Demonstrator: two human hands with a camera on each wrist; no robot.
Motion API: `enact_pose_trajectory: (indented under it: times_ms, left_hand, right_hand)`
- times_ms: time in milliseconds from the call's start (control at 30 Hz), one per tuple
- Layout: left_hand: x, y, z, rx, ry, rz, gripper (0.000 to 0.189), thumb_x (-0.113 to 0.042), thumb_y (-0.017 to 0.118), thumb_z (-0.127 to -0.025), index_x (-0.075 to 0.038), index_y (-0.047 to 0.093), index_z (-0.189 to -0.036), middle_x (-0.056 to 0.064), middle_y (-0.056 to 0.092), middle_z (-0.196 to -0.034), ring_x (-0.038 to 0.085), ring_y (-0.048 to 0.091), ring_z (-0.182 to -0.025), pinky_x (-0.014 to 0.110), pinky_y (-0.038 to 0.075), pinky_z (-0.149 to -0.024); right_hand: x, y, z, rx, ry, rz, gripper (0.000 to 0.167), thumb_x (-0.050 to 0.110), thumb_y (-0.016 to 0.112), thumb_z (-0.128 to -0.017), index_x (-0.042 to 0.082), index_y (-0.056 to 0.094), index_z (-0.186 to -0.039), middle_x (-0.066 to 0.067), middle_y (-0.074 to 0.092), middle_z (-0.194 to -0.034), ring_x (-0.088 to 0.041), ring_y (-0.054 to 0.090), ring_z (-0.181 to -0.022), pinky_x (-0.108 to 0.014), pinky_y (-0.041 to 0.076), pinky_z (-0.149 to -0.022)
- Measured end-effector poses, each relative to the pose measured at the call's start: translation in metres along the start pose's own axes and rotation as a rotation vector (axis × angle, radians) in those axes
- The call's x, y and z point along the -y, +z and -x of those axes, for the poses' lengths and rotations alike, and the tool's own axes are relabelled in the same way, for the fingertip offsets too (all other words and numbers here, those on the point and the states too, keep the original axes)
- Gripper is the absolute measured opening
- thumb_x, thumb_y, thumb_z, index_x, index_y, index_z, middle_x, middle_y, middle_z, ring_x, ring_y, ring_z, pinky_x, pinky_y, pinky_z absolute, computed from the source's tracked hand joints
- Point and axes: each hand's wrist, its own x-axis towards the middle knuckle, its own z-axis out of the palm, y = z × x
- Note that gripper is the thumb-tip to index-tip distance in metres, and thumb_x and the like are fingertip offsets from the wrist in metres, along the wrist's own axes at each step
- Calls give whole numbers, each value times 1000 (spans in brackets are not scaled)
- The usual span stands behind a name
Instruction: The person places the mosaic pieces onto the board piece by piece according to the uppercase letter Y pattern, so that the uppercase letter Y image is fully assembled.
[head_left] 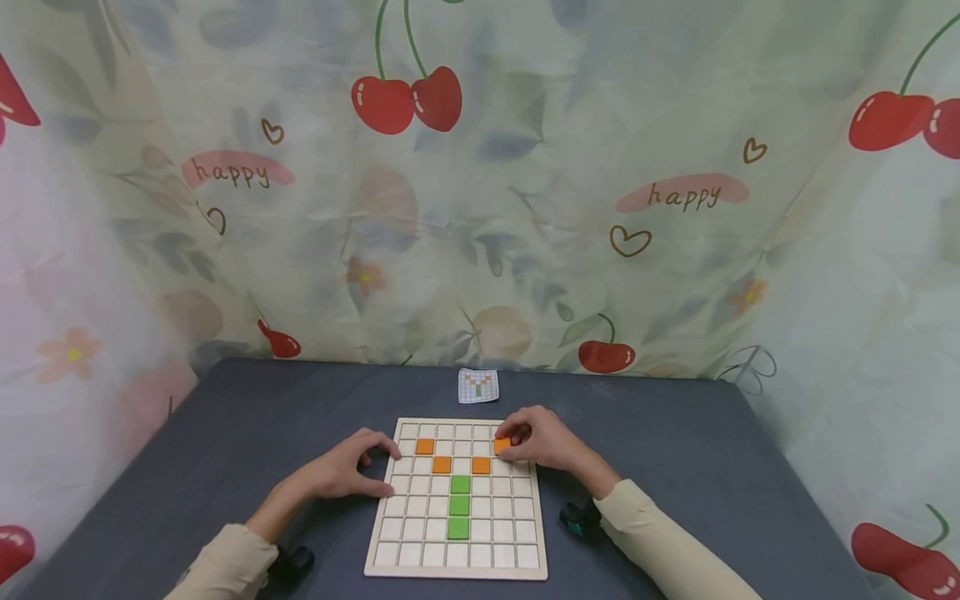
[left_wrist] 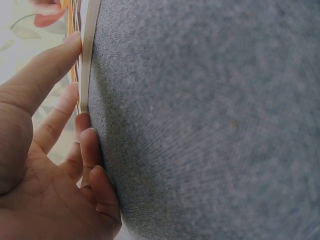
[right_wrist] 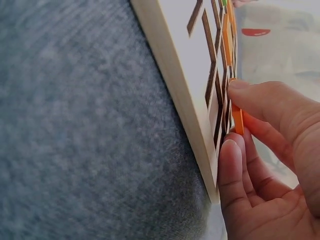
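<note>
A pale wooden grid board (head_left: 386, 553) lies flat on the table. Orange tiles (head_left: 442, 465) and green tiles (head_left: 459, 505) sit in its cells, the green ones in a column at the middle. At the upper right of the board, my right hand (head_left: 543, 440) pinches an orange tile (right_wrist: 238, 119) between thumb and fingers. That tile is tilted against the board in the right wrist view; whether it is seated in a cell is hidden. My left hand (head_left: 341, 468) touches the board's left edge with its thumb and fingertips, the fingers loosely spread.
Behind the board, a small card (head_left: 477, 386) shows a grid with a coloured Y-like pattern. The dark grey table (head_left: 645, 433) reaches a printed curtain (head_left: 480, 208) at the back. A dark wrist device (head_left: 577, 520) is under the right sleeve.
</note>
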Motion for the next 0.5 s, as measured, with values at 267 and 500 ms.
enact_pose_trajectory:
  times_ms: [267,500]
  left_hand:
    - [0,0,0,3,-9,5,41,-27,87,-84,-16,65,-117,8,50,-119,26,47,-98,47,40,-84]
    - [-2,-1,1,-1,3,8,40,-26,87,-84,-15,66,-116,8,50,-119,26,47,-97,46,40,-84]
  right_hand:
    - [0,0,-1,1,9,-1,22,10,84,-85,5,77,-106,-1,67,-94,-13,58,-79,-30,50,-73]
    - [-2,0,-2,4,-7,18,22,11,84,-85,6,77,-105,-1,67,-95,-13,59,-80,-32,50,-75]
